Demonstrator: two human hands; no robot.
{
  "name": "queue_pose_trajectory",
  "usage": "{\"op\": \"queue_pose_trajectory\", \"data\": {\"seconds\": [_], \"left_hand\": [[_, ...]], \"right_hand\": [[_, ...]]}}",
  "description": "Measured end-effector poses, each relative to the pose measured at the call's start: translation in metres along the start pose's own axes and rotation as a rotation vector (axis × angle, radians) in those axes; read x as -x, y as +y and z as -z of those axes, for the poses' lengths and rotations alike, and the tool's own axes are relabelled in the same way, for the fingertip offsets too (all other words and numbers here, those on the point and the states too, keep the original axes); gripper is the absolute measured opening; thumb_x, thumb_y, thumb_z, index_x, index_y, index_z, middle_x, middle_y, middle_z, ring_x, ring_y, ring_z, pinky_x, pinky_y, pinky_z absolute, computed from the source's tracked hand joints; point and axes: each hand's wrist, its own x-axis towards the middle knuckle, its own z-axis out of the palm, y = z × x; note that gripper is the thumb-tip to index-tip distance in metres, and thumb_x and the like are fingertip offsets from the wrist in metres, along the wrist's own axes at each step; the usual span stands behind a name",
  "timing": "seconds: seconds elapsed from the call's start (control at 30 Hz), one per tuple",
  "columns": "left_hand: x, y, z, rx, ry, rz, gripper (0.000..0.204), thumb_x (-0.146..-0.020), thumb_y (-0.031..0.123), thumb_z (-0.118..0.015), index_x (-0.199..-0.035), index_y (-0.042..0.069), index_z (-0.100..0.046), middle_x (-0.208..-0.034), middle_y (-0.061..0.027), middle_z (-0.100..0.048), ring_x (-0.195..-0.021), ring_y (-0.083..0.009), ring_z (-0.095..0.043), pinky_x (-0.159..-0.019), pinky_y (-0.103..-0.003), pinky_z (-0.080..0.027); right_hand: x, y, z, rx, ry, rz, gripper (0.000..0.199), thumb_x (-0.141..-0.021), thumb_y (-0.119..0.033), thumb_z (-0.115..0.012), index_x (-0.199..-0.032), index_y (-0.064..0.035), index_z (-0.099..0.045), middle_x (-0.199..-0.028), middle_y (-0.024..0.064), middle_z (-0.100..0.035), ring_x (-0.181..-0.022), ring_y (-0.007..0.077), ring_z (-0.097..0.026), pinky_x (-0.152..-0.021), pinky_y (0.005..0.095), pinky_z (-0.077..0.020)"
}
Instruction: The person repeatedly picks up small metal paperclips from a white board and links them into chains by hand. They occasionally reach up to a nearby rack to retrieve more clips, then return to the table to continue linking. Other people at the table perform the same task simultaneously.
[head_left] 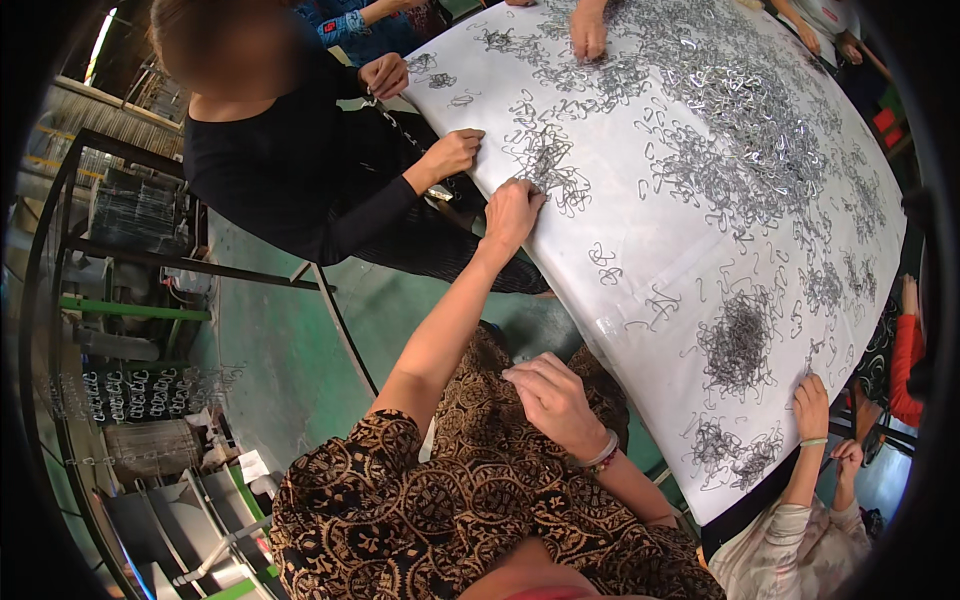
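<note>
I judge picking is in hand: my left hand (pixel 512 214) curls beside hooks (pixel 548 158) on the surface (pixel 666 382), upper centre (I can't tell whether either grip holds one); the right hand (pixel 557 402), lower centre, is curled; next calls for a fine pinch

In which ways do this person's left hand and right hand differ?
The left hand is at the edge of the white-covered table; the right hand is over the patterned clothing. The right hand has wrist bracelets; the left hand shows none. Both have bent fingers.
</note>
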Motion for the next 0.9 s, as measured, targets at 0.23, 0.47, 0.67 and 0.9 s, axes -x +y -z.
{"op": "queue_pose_trajectory", "data": {"seconds": [0.23, 0.47, 0.67, 0.9], "left_hand": [[-0.038, -0.031, 0.012, 0.009, -0.022, -0.329, 0.015, -0.079, 0.011, -0.065, -0.088, -0.001, -0.066, -0.086, -0.0192, -0.063, -0.082, -0.0348, -0.062, -0.072, -0.041, -0.049], [-0.051, -0.042, 0.010, -0.246, -0.126, -0.614, 0.015, -0.079, 0.008, -0.061, -0.090, -0.002, -0.057, -0.085, -0.0184, -0.057, -0.082, -0.0353, -0.059, -0.074, -0.041, -0.049], [-0.062, -0.011, 0.010, -0.005, -0.076, -0.455, 0.011, -0.077, 0.005, -0.063, -0.087, 0.001, -0.060, -0.087, -0.0175, -0.059, -0.082, -0.0360, -0.061, -0.072, -0.040, -0.049], [-0.065, 0.002, -0.004, -0.071, -0.204, -0.301, 0.011, -0.080, 0.008, -0.061, -0.087, -0.001, -0.061, -0.085, -0.0183, -0.062, -0.081, -0.0385, -0.062, -0.072, -0.042, -0.050]], "right_hand": [[-0.002, 0.001, 0.004, -0.011, -0.025, -0.013, 0.024, -0.069, 0.009, -0.064, -0.092, 0.0026, -0.062, -0.086, 0.0107, -0.060, -0.079, 0.0260, -0.058, -0.072, 0.0349, -0.0509], [-0.001, 0.002, 0.007, 0.010, -0.020, -0.021, 0.024, -0.069, 0.009, -0.064, -0.092, 0.0020, -0.062, -0.087, 0.0110, -0.060, -0.079, 0.0270, -0.058, -0.072, 0.0350, -0.0510], [-0.011, 0.002, 0.016, 0.064, 0.025, -0.027, 0.023, -0.070, 0.010, -0.063, -0.091, 0.0010, -0.063, -0.087, 0.0104, -0.061, -0.079, 0.0265, -0.058, -0.071, 0.0348, -0.0510], [-0.013, 0.002, 0.021, 0.100, 0.065, -0.022, 0.022, -0.071, 0.011, -0.062, -0.091, 0.0013, -0.063, -0.086, 0.0106, -0.061, -0.079, 0.0268, -0.060, -0.069, 0.0355, -0.0510]]}}
